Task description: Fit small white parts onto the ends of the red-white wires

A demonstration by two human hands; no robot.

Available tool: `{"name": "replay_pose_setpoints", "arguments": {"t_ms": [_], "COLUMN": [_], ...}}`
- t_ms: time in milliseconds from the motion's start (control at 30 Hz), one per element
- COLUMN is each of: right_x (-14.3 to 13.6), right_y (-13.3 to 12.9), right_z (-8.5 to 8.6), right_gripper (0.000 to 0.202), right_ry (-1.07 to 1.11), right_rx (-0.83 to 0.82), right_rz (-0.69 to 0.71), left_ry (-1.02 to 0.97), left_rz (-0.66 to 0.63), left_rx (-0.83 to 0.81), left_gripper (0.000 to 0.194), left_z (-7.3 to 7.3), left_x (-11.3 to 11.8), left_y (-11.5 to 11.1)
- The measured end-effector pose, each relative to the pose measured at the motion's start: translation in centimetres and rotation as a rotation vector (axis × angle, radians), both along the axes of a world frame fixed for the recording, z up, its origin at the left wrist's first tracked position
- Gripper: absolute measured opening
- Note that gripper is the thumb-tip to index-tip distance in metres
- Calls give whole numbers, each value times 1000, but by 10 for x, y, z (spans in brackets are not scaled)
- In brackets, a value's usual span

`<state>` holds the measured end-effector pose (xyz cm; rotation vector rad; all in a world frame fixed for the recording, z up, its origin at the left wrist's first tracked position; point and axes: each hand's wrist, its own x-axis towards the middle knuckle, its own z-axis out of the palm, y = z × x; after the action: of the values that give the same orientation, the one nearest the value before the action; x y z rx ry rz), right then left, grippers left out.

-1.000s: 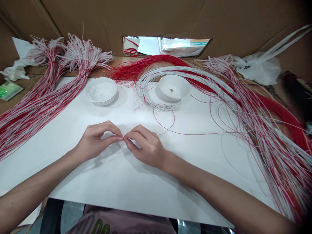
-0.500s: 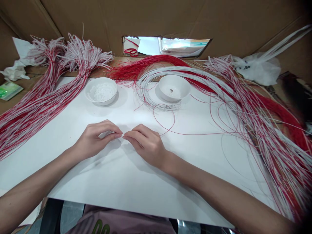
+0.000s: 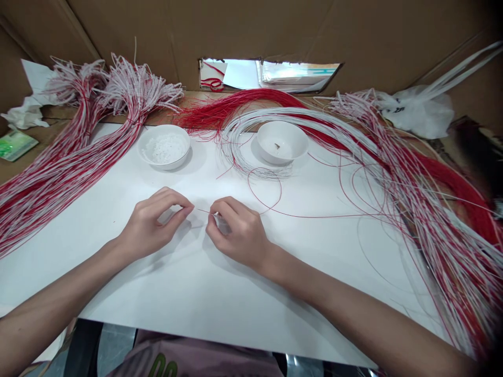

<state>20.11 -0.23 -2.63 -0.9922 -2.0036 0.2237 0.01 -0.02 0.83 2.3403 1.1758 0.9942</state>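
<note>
My right hand [image 3: 239, 233] is closed in a pinch on a thin red cord [image 3: 306, 215]. A short end of the cord sticks out to the left of the fingertips, and the rest loops away to the right. Just left of that end, my left hand [image 3: 155, 222] has thumb and forefinger pressed together; anything between them is too small to make out. Both hands are over the white tabletop [image 3: 188, 298]. Beyond them stand a white bowl [image 3: 146, 152] of small white pieces and a second white bowl [image 3: 291, 152] with a small dark bit inside.
Red and white cord bundles lie at the left [image 3: 78, 167] and right [image 3: 436, 209]. White cords [image 3: 243, 118] curve around the right bowl, with red cords [image 3: 267, 95] behind. A plastic bag [image 3: 428, 115] sits at the back right, before a cardboard wall [image 3: 157, 31].
My hands have moved apart from fingertips almost touching. The short red cord end now shows between them.
</note>
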Motion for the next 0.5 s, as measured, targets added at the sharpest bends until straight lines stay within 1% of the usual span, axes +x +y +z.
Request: {"name": "replay_pose_setpoints", "arguments": {"t_ms": [100,200,333,500], "right_x": [-1,-1,-1,-1], "right_y": [1,1,1,0], "right_z": [0,-1,-1,0], "right_gripper": [7,4,9,11], "right_ry": [-6,-2,11,23], "right_rx": [-17,-13,-13,-65], "right_rz": [-42,-36,-12,-17], "left_ry": [-19,-29,-36,-3], "left_rz": [20,19,26,42], "left_rx": [14,17,21,-3], "left_gripper": [11,12,11,8], "left_z": [1,1,1,1], "left_x": [0,0,-1,-1], "left_y": [1,1,2,3]}}
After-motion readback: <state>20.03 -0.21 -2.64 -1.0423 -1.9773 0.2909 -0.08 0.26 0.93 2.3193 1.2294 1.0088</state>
